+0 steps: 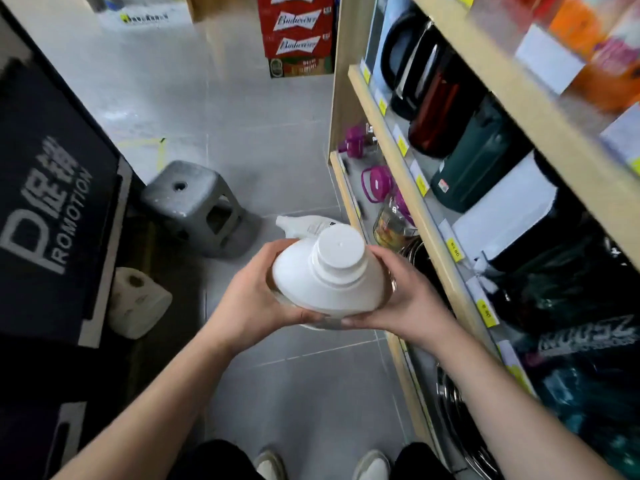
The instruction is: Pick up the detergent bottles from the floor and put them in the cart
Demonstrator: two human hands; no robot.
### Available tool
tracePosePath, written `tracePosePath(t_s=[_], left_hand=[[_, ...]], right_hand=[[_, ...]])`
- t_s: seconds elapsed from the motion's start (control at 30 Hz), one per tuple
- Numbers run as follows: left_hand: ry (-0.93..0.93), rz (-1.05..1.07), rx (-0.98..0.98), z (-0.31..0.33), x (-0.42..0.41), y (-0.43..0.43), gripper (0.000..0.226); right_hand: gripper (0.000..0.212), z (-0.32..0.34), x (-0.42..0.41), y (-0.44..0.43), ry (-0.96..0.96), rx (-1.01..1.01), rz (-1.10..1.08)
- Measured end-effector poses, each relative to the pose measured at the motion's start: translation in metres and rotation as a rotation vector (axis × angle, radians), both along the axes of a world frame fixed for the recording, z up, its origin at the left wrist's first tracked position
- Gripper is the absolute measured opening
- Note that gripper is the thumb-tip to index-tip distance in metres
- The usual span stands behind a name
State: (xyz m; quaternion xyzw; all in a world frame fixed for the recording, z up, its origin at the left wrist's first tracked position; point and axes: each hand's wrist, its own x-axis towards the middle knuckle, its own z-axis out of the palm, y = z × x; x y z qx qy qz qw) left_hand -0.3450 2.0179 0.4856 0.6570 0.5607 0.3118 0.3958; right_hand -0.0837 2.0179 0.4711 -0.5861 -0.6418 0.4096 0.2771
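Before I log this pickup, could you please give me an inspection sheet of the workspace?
Surface: grey tiled floor.
Job's things: one white plastic detergent bottle held upright; a second white bottle lies on the floor beyond it; cart not seen.
Clutter: grey plastic stool, wrapped white paper rolls.
Grippers: left hand and right hand grip the held bottle's sides.
Cables: nothing seen.
Surroundings: wooden shelving on the right, black promotion stand on the left, red beer cartons ahead.

Single view: head-worn wide-angle camera, facing forward and steeply down onto the floor (242, 133). Left hand (256, 292) and right hand (412, 299) sit close under the lens, just left of the shelf unit (344, 98).
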Motion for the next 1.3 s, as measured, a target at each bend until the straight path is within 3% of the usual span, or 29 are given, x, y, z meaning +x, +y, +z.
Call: tracePosePath(t_s=[0.23,0.37,0.53,0.67,0.9,1.13,1.3], left_hand=[[-0.115,0.035,0.073,0.25,-0.03,-0.024,0.095],[-0.192,0.061,0.103,0.337,-0.039,-0.045,0.093],[-0.273,0.047,0.201,0.424,-0.064,-0.068,0.092],[-0.328,0.067,0.291,0.456,-0.082,-0.083,0.092],[-0.367,0.161,0.383,0.482,-0.127,-0.118,0.093],[-0.302,0.405,0.463,0.494,-0.172,-0.179,0.091],[-0.252,0.593,0.53,0.502,-0.181,-0.236,0.091]], right_hand=[[0.104,0.255,-0.029,-0.022,0.047,0.059,-0.018],[0.102,0.341,-0.041,-0.04,0.122,0.086,-0.008],[0.124,0.429,-0.064,-0.069,0.197,0.158,-0.016],[0.123,0.471,-0.083,-0.085,0.184,0.257,0.013],[0.097,0.51,-0.131,-0.103,0.216,0.309,0.148],[0.107,0.515,-0.187,-0.101,0.229,0.303,0.391],[0.077,0.518,-0.219,-0.109,0.272,0.306,0.583]])
